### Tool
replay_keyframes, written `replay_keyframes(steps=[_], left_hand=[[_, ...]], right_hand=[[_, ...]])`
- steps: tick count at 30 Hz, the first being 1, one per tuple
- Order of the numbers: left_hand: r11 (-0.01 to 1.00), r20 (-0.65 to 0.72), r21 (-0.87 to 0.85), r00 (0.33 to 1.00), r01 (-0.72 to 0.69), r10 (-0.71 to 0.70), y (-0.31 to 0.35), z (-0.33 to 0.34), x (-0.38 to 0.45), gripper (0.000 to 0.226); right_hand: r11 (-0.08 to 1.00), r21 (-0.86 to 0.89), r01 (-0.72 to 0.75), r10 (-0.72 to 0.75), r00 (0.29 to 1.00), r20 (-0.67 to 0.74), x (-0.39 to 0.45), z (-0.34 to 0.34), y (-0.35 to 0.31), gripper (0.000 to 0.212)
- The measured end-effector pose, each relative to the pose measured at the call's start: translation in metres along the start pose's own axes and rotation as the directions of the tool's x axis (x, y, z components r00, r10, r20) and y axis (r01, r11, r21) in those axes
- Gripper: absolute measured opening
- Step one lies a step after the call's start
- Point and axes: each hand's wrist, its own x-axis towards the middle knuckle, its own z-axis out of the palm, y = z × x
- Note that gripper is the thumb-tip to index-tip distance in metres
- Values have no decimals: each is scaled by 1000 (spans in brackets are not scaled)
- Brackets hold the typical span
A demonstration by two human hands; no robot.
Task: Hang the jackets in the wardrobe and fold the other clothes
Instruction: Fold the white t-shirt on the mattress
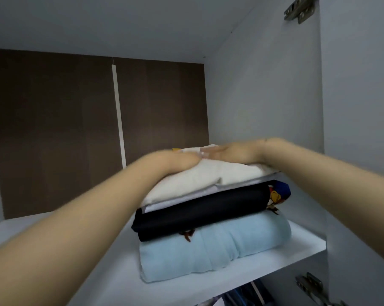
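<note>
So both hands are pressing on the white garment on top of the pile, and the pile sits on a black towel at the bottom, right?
Not quite. The head view shows both hands, left and right, on the white garment atop the pile, but the bottom item is a light blue towel; the black garment lies above it.

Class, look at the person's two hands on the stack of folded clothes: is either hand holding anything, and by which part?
Neither grips anything. The left hand and right hand rest on top of the folded white garment.

I look into a white compartment whose brown back panel [54, 133] carries a thin pale vertical strip [118, 115]. A white shelf board [248, 265] spans below, and metal hinges [300, 9] sit on the right side wall [264, 85].
</note>
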Motion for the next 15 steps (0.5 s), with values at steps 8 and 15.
replay_keyframes(steps=[8,15], left_hand=[[970,105,-177,983,165,-148,-31,28,-4,70],[986,132,-165,991,-8,30,-28,14,-88,58]], right_hand=[[986,105,-130,121,988,92,11,24,16,65],[967,199,-159,178,981,-80,-63,35,9,67]])
